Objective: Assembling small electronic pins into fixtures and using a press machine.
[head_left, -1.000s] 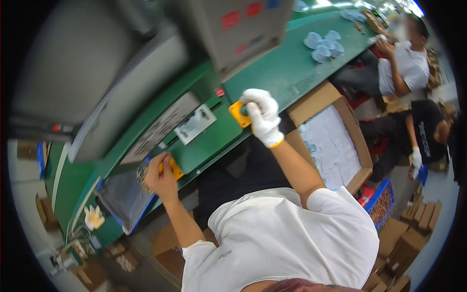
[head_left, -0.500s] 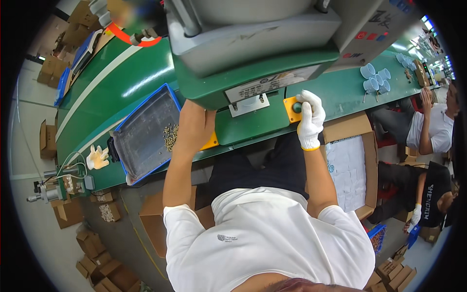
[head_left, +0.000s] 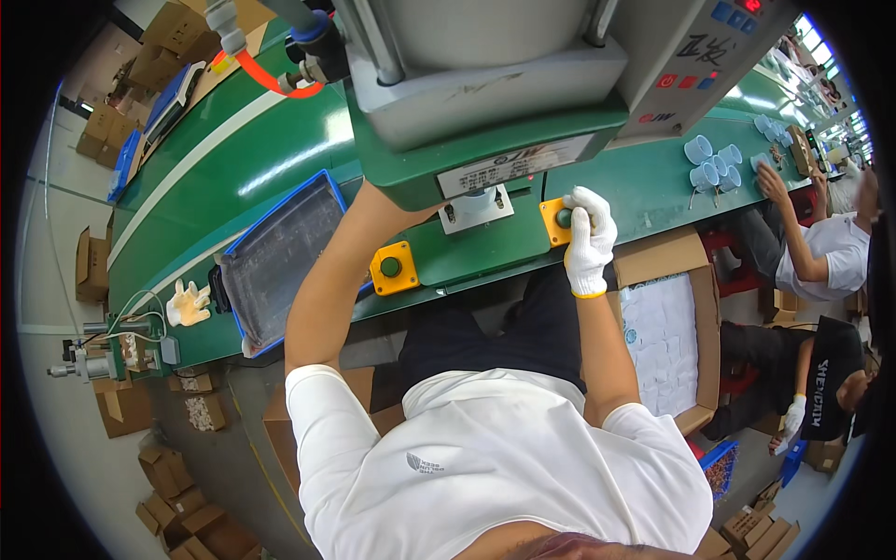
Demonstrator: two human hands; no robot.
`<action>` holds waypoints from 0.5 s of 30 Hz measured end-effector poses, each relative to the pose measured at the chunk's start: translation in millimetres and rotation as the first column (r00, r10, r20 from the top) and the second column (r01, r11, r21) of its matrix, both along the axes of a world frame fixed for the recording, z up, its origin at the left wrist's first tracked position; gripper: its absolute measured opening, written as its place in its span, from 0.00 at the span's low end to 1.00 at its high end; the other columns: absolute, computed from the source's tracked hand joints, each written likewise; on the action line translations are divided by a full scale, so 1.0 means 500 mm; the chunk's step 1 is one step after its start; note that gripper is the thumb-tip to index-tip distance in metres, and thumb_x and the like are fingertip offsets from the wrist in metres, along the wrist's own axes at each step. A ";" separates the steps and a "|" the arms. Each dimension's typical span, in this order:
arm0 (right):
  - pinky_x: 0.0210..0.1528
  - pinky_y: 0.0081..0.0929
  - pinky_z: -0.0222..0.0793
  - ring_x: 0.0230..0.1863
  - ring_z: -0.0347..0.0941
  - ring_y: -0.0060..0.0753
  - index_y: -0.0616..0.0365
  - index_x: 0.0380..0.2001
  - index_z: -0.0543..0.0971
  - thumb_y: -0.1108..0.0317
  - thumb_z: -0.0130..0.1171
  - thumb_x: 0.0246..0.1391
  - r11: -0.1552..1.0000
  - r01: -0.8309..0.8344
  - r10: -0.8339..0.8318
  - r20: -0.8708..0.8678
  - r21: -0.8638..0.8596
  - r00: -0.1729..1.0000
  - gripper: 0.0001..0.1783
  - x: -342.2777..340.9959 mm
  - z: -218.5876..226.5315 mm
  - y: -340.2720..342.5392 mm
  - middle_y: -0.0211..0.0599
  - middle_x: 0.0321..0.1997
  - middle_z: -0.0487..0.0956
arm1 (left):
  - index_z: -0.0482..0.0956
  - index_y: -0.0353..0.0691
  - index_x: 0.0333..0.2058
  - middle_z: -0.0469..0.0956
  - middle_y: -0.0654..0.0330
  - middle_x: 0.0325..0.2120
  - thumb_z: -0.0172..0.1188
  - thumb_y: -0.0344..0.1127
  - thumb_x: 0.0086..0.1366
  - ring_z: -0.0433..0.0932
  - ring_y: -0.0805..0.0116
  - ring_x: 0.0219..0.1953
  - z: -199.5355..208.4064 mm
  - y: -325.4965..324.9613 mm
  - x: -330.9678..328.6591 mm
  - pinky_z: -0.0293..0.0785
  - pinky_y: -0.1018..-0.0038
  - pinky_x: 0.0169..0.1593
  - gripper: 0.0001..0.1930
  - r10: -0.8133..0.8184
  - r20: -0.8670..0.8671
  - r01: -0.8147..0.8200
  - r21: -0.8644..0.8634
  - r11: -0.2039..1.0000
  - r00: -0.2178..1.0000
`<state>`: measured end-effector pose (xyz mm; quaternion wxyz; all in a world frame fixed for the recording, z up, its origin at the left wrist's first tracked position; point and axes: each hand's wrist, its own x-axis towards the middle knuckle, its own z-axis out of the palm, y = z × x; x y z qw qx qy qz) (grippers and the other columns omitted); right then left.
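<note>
My bare left arm reaches across to the far side of the green press head [head_left: 495,154]. Only the back of my left hand [head_left: 397,207] shows beside the press, and its fingers are hidden behind the head. My right hand [head_left: 590,243], in a white knitted glove, is loosely curled beside the right yellow button box [head_left: 554,222] with its green button; I see nothing in it. The left yellow button box [head_left: 394,269] stands uncovered near my left forearm. Under the press head, a metal plate [head_left: 474,211] sits on the green base.
A blue-rimmed tray [head_left: 280,247] lies left of my arm, and an empty glove [head_left: 189,303] beyond it. An open carton [head_left: 665,327] with white packs is at my right. Light-blue cups [head_left: 714,168] stand farther right, near seated co-workers [head_left: 821,247].
My left hand has moved right, in behind the press head, uncovering the left button box. My forearm now hides the small brass-coloured pieces in the tray. My right hand has barely moved.
</note>
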<state>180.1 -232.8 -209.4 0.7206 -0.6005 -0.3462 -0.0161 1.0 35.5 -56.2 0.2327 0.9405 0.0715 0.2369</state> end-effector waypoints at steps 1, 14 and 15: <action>0.61 0.34 0.79 0.51 0.84 0.35 0.63 0.56 0.83 0.76 0.57 0.73 1.000 -0.023 0.024 -0.052 0.005 0.998 0.13 -0.002 0.000 -0.001 0.45 0.55 0.84 | 0.90 0.42 0.55 0.91 0.55 0.50 0.80 0.42 0.66 0.89 0.61 0.50 0.000 0.001 0.003 0.84 0.66 0.54 0.21 -0.028 0.040 0.027 0.007 1.000 0.999; 0.61 0.33 0.79 0.52 0.84 0.35 0.63 0.55 0.83 0.77 0.57 0.71 0.999 0.037 -0.037 0.076 -0.002 0.996 0.13 0.007 0.002 0.005 0.45 0.55 0.84 | 0.91 0.43 0.53 0.92 0.57 0.49 0.80 0.43 0.66 0.89 0.62 0.47 -0.041 0.019 0.007 0.84 0.68 0.51 0.20 -0.005 0.032 0.004 0.041 0.999 0.999; 0.60 0.33 0.79 0.52 0.84 0.35 0.63 0.55 0.83 0.77 0.57 0.71 0.999 0.041 -0.041 0.091 -0.004 0.995 0.13 0.007 0.004 0.006 0.45 0.55 0.84 | 0.91 0.43 0.53 0.92 0.57 0.49 0.80 0.43 0.66 0.89 0.62 0.47 -0.033 0.012 0.008 0.84 0.68 0.51 0.20 -0.013 0.034 0.011 0.039 0.999 0.999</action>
